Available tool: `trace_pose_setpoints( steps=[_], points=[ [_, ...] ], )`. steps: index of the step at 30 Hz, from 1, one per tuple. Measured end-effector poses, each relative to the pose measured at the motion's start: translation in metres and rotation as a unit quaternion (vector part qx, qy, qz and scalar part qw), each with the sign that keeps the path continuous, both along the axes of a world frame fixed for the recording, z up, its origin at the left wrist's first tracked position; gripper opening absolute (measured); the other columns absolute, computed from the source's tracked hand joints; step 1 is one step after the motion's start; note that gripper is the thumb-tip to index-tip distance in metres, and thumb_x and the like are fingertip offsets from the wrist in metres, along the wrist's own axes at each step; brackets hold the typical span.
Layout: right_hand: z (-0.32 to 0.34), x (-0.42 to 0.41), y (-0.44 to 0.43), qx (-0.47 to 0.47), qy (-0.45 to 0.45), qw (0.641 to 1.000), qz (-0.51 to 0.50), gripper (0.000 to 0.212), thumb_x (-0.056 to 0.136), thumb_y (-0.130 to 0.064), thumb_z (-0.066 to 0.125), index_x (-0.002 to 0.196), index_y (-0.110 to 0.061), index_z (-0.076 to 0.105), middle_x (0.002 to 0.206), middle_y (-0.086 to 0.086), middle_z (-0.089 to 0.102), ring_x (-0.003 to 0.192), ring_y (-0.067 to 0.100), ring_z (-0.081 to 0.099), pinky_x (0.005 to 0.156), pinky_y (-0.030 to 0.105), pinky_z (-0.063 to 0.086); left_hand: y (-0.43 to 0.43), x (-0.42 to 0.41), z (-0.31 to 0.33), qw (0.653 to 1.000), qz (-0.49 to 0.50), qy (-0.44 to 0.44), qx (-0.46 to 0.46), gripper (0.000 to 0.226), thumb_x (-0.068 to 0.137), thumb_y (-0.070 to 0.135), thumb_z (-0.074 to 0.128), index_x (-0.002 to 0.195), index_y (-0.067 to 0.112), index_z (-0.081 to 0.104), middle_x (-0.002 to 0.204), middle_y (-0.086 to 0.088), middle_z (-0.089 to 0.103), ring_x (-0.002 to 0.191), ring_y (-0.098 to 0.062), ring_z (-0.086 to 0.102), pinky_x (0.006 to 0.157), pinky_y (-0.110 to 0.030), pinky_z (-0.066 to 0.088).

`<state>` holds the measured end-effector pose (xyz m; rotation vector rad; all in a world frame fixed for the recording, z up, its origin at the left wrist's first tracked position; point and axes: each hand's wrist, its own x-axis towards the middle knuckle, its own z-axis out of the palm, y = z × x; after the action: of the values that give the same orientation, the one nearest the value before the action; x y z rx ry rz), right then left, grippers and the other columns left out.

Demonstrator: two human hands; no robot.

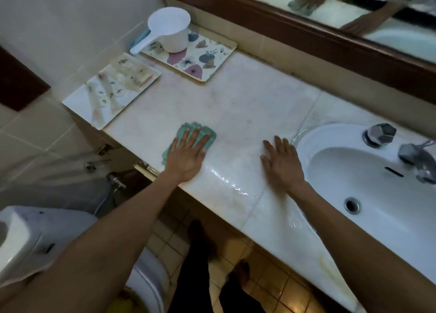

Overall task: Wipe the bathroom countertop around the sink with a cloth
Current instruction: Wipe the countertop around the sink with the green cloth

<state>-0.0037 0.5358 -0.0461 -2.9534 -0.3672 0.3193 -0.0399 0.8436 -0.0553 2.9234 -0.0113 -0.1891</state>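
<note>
A pale marble countertop point(247, 100) runs from the left wall to a white sink point(368, 178) on the right. My left hand point(186, 157) lies flat, fingers spread, pressing a folded green cloth point(205, 133) onto the counter near its front edge. My right hand point(283, 161) rests flat on the bare counter, just left of the sink rim, holding nothing. Between and below the hands the stone shines wet along the front edge.
A floral tray point(207, 60) with a white scoop point(169, 32) sits at the back left. A white tray point(80, 102) of wrapped toiletries overhangs the left end. Chrome taps point(379, 133) stand behind the basin. A mirror frame point(306, 36) runs above. A toilet tank point(26, 237) is lower left.
</note>
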Motion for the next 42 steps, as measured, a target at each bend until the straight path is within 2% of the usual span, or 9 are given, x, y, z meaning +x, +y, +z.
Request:
trace_pose_setpoints(
  steps=[5, 8, 13, 19, 24, 30, 35, 39, 42],
  points=[
    [-0.005, -0.047, -0.047, 0.004, -0.053, 0.998, 0.018, 0.052, 0.1, -0.035, 0.031, 0.145, -0.011, 0.044, 0.159, 0.012, 0.032, 0.149, 0.03, 0.023, 0.119, 0.05, 0.019, -0.11, -0.016, -0.001, 0.994, 0.106, -0.005, -0.039, 0.055, 0.107, 0.043, 0.019, 0.161, 0.037, 0.015, 0.171, 0.002, 0.007, 0.158, -0.028, -0.001, 0.126, -0.055, 0.0],
    [-0.003, -0.067, -0.064, 0.064, -0.064, 0.996, -0.003, 0.053, 0.102, -0.031, 0.031, 0.151, -0.013, 0.036, 0.163, 0.008, 0.024, 0.151, 0.029, 0.018, 0.12, 0.048, 0.02, -0.159, -0.073, -0.005, 0.999, -0.036, -0.007, -0.03, 0.054, 0.107, 0.042, 0.024, 0.161, 0.036, 0.021, 0.17, 0.002, 0.013, 0.158, -0.029, 0.003, 0.124, -0.057, 0.009],
    [0.005, -0.097, -0.086, 0.117, -0.034, 0.992, -0.042, 0.052, 0.105, -0.035, 0.032, 0.155, -0.021, 0.027, 0.164, 0.012, 0.018, 0.151, 0.032, 0.017, 0.12, 0.047, 0.02, -0.091, -0.114, 0.002, 0.958, -0.287, 0.016, -0.007, 0.052, 0.109, 0.05, 0.012, 0.159, 0.047, 0.002, 0.17, 0.011, -0.008, 0.157, -0.017, -0.015, 0.126, -0.044, -0.009],
    [0.008, -0.135, -0.115, 0.141, 0.014, 0.984, -0.111, 0.055, 0.103, -0.05, 0.032, 0.153, -0.024, 0.032, 0.162, 0.007, 0.025, 0.151, 0.024, 0.018, 0.122, 0.04, 0.02, -0.062, -0.051, 0.001, 0.998, -0.058, 0.019, 0.008, 0.054, 0.106, 0.05, 0.016, 0.158, 0.046, 0.001, 0.171, 0.007, -0.002, 0.158, -0.024, -0.003, 0.126, -0.055, 0.006],
    [0.015, -0.169, -0.145, 0.09, 0.019, 0.989, -0.113, 0.065, 0.098, -0.064, 0.022, 0.138, -0.021, 0.05, 0.126, 0.01, 0.065, 0.114, 0.033, 0.059, 0.093, 0.04, 0.044, -0.186, -0.073, -0.005, 0.995, 0.09, -0.025, -0.026, 0.056, 0.107, 0.041, 0.022, 0.161, 0.031, 0.021, 0.17, -0.003, 0.013, 0.157, -0.033, 0.006, 0.124, -0.058, 0.004],
    [0.012, -0.203, -0.186, 0.065, 0.052, 0.984, -0.157, 0.052, 0.098, -0.064, 0.015, 0.121, -0.037, 0.054, 0.121, -0.005, 0.065, 0.109, 0.025, 0.06, 0.086, 0.039, 0.041, -0.27, -0.167, -0.013, 0.993, -0.111, -0.023, -0.032, 0.061, 0.106, 0.04, 0.024, 0.163, 0.025, 0.009, 0.171, -0.001, -0.001, 0.158, -0.028, -0.006, 0.126, -0.056, 0.005],
    [0.01, -0.223, -0.22, 0.04, 0.003, 0.99, -0.137, 0.042, 0.104, -0.051, 0.023, 0.1, -0.028, 0.058, 0.099, -0.001, 0.068, 0.094, 0.03, 0.063, 0.078, 0.039, 0.049, -0.182, -0.141, -0.003, 0.914, -0.405, 0.003, 0.011, 0.055, 0.109, 0.046, 0.018, 0.162, 0.039, 0.003, 0.171, 0.008, -0.004, 0.158, -0.017, -0.01, 0.128, -0.043, -0.002],
    [0.004, -0.238, -0.257, 0.012, -0.034, 0.99, -0.139, 0.052, 0.103, -0.052, 0.018, 0.074, -0.021, 0.048, 0.073, 0.0, 0.061, 0.072, 0.03, 0.06, 0.068, 0.04, 0.048, -0.187, -0.132, -0.005, 0.968, -0.249, -0.014, 0.011, 0.055, 0.107, 0.049, 0.016, 0.161, 0.043, 0.009, 0.171, 0.007, 0.006, 0.158, -0.02, 0.001, 0.127, -0.051, 0.011],
    [0.002, -0.246, -0.289, -0.005, -0.065, 0.991, -0.117, 0.057, 0.103, -0.051, 0.016, 0.068, -0.019, 0.048, 0.065, 0.001, 0.059, 0.063, 0.03, 0.058, 0.064, 0.041, 0.045, -0.242, -0.157, -0.009, 0.998, -0.051, -0.018, -0.014, 0.057, 0.106, 0.049, 0.019, 0.162, 0.037, 0.012, 0.171, 0.003, 0.005, 0.158, -0.025, 0.002, 0.126, -0.05, 0.0]
  ],
)
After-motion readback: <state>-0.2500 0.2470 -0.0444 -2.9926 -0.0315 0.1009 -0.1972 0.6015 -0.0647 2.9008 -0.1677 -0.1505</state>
